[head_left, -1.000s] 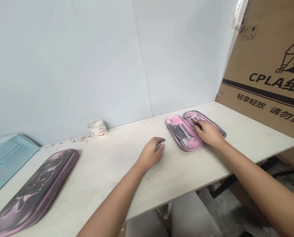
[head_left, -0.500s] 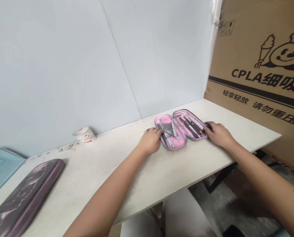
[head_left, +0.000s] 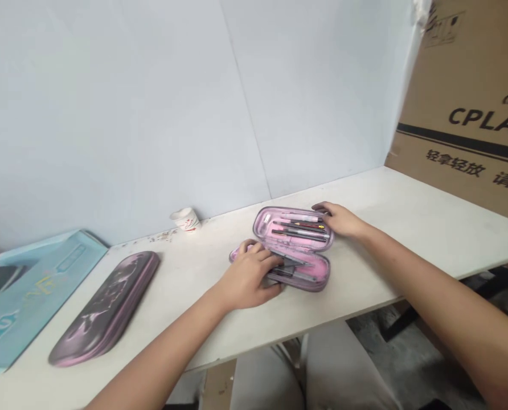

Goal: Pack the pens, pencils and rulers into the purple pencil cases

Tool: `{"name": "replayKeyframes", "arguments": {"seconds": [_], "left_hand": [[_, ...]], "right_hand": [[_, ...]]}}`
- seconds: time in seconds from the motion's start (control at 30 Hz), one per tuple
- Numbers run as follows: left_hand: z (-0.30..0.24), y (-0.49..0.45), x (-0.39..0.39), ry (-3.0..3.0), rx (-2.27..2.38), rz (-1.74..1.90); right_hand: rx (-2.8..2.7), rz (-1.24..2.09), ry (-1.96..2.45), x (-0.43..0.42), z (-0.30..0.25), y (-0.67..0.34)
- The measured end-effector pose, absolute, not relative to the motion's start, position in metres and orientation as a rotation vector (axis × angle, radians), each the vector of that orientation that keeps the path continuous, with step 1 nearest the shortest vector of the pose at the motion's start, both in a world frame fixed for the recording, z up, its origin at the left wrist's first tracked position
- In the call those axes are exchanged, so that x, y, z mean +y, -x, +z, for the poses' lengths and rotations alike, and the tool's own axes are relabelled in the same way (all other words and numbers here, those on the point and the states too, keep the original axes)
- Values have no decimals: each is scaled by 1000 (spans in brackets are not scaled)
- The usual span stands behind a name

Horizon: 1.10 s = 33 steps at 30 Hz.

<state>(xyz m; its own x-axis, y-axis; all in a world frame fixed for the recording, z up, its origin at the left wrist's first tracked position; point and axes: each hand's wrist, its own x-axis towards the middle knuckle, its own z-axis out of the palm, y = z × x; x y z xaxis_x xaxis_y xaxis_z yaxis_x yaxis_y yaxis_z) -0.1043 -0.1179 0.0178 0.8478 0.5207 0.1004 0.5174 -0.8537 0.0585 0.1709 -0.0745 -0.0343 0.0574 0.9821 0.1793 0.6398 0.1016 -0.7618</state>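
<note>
A white table (head_left: 412,228) stands against a pale wall (head_left: 121,114), a cardboard carton (head_left: 463,148) at its right end. An open pink-lined pencil case (head_left: 305,219) lies mid-table, pens (head_left: 299,228) in its far half. The right hand (head_left: 339,220), fingers loosely extended, touches its rim; the left hand (head_left: 248,279) curls over the near half, its grip unclear. A closed pencil case (head_left: 104,307) lies further left.

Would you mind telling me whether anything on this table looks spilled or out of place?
Yes: small brownish crumbs are scattered along the back edge of the white table, just left of the paper cup. They look like spilled litter, and the cup seems tipped on its side.
</note>
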Motion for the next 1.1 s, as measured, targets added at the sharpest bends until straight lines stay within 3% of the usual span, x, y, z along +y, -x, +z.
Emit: {"name": "replayKeyframes", "arguments": {"seconds": [0.3,0.43,0.57,0.77,1.1], "left_hand": [[35,114,-100,-2729,1003,694],[32,106,-87,-2597,1041,650],[32,113,-77,-2698,1332,516],[34,152,-62,-2557,1812,736],[30,167,-67,-2469,1825,855]], "right_hand": [[-1652,959,1148,-99,0,-108],[-1632,1044,1102,-116,6,-111],[-1615,963,1143,-115,-10,-122],[-1813,896,1238,-109,-37,-102],[-2074,360,1494,-94,-26,-35]]}}
